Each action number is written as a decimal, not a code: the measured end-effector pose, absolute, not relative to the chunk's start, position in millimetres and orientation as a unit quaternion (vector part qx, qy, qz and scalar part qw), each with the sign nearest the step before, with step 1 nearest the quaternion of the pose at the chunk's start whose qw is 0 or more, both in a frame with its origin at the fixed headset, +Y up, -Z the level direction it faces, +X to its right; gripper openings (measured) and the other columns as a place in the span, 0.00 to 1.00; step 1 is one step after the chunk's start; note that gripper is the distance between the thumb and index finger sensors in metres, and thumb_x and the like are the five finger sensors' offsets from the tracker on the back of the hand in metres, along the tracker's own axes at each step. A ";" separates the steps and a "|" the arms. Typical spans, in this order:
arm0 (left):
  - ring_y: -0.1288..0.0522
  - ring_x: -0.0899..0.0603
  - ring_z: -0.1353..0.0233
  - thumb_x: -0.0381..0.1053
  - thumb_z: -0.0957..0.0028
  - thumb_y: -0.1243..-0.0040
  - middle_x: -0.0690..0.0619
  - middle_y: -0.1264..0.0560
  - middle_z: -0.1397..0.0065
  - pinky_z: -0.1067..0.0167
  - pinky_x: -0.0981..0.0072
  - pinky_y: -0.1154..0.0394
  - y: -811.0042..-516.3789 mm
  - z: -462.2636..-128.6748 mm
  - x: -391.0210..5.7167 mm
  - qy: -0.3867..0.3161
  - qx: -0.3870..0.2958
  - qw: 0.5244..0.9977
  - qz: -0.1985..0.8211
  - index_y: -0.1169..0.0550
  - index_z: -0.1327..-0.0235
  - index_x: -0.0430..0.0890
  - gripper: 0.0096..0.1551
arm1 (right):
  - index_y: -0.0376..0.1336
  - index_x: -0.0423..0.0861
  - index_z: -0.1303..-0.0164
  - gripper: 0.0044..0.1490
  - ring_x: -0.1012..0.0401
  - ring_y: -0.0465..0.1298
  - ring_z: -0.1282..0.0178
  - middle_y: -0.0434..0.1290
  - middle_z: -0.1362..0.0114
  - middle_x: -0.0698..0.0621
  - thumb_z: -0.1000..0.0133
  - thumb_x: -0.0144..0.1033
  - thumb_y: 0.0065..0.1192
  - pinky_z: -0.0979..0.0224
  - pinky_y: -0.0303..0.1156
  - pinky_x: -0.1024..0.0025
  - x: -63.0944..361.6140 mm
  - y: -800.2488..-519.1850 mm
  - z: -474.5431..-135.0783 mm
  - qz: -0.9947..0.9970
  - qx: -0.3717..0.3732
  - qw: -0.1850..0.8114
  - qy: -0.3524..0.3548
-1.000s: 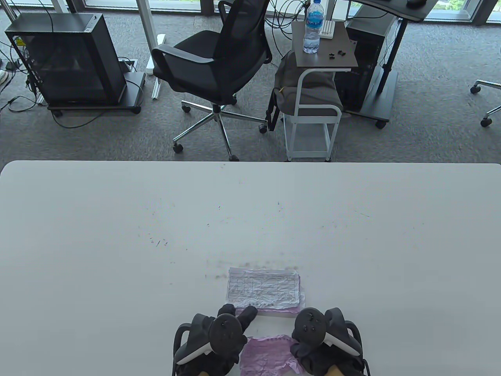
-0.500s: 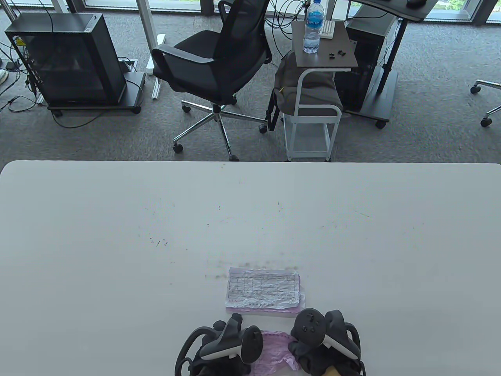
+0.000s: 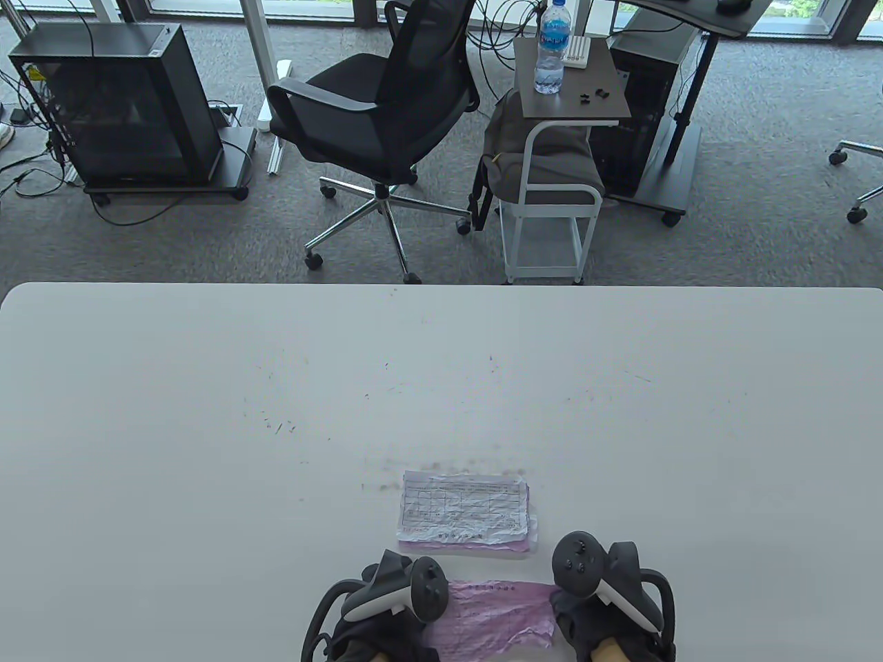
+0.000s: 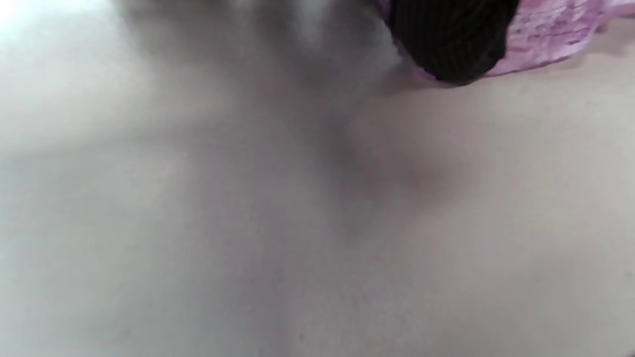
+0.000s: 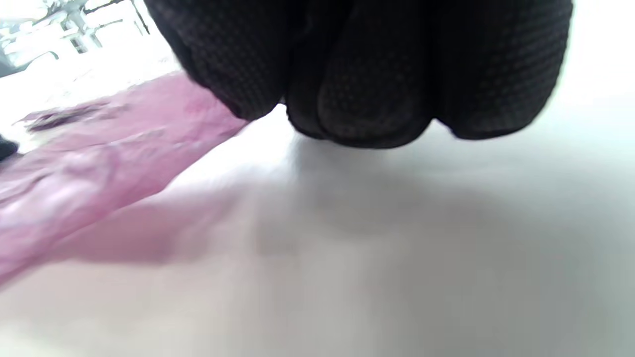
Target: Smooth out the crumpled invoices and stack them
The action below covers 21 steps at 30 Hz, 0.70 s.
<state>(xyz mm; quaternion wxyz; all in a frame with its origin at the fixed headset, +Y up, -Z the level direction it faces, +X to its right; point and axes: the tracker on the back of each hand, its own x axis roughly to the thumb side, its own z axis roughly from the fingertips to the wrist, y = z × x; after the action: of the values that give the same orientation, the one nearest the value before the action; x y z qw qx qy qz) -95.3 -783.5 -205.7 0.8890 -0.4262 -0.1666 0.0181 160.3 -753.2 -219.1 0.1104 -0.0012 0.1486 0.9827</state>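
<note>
From above, a creased pink paper invoice (image 3: 493, 615) lies spread at the near edge of the white worktop (image 3: 207, 414), stretched between the left hand (image 3: 386, 607) and right hand (image 3: 607, 600); trackers hide the fingers there. The left wrist view shows a gloved fingertip (image 4: 449, 39) pinching the pink edge. The right wrist view shows curled fingers (image 5: 367, 74) at the sheet's end, but I cannot tell whether they grip it. Just beyond sits a stack of flattened invoices (image 3: 463, 512), white sheet uppermost.

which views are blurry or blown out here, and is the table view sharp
Table view: sharp, evenly lit, print on the stack legible. Left wrist view: soft all over, the fingertip and pink invoice smeared. Right wrist view: fingers fairly sharp, pink invoice blurred, top left overexposed.
</note>
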 end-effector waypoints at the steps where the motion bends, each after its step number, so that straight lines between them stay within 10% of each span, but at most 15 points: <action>1: 0.73 0.20 0.27 0.58 0.43 0.40 0.40 0.76 0.25 0.34 0.26 0.55 -783.5 -205.8 -95.5 -0.166 -0.427 0.889 0.020 0.61 0.24 0.57 0.51 | 0.61 0.41 0.34 0.29 0.52 0.80 0.54 0.74 0.41 0.39 0.43 0.35 0.68 0.50 0.80 0.52 161.1 -748.5 -217.9 0.987 -0.007 0.109 0.116; 6: 0.73 0.20 0.26 0.58 0.43 0.40 0.40 0.76 0.25 0.33 0.26 0.55 -783.4 -206.2 -95.8 -0.163 -0.429 0.889 0.017 0.61 0.24 0.57 0.51 | 0.61 0.43 0.35 0.30 0.52 0.79 0.52 0.73 0.39 0.39 0.43 0.42 0.66 0.49 0.80 0.53 128.4 -724.7 -204.9 0.983 0.126 0.133 -0.008; 11: 0.73 0.20 0.27 0.58 0.42 0.40 0.40 0.76 0.26 0.34 0.26 0.55 -783.9 -206.4 -96.4 -0.166 -0.431 0.887 0.020 0.61 0.24 0.57 0.51 | 0.61 0.45 0.35 0.29 0.46 0.73 0.39 0.63 0.28 0.37 0.42 0.45 0.64 0.43 0.78 0.48 73.2 -732.9 -188.1 0.933 0.334 0.117 0.071; 21: 0.75 0.19 0.28 0.58 0.41 0.41 0.40 0.77 0.27 0.35 0.25 0.57 -784.5 -206.7 -96.0 -0.164 -0.439 0.883 0.034 0.62 0.24 0.56 0.52 | 0.61 0.49 0.32 0.31 0.43 0.67 0.30 0.58 0.22 0.37 0.41 0.50 0.61 0.37 0.73 0.41 39.7 -751.4 -170.1 0.880 0.442 0.047 0.166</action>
<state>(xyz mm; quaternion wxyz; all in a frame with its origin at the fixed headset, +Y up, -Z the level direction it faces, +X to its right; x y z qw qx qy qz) -96.0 -784.5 -206.7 0.8826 -0.4393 -0.1638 0.0338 39.7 -751.4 -170.1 0.0474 0.4419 0.1662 0.8803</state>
